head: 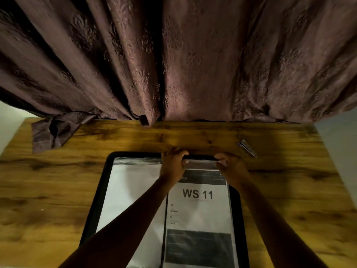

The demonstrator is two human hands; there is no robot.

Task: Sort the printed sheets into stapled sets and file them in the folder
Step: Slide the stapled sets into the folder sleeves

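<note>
Progress: a printed set headed "WS 11" (197, 194) already lay inside a clear sleeve on the right page of the open black folder (105, 182), so filing looked well under way (no loose sheets showed on the table).
Left to do: probably seating the set fully and closing the folder; the stapler (248, 148) lay apart on the wooden table (58, 190).
Left hand (172, 164): fingers curled over the sleeve's top edge, gripping it.
Right hand (229, 165): likewise pinching the sleeve's top edge near the folder's far rim.
</note>
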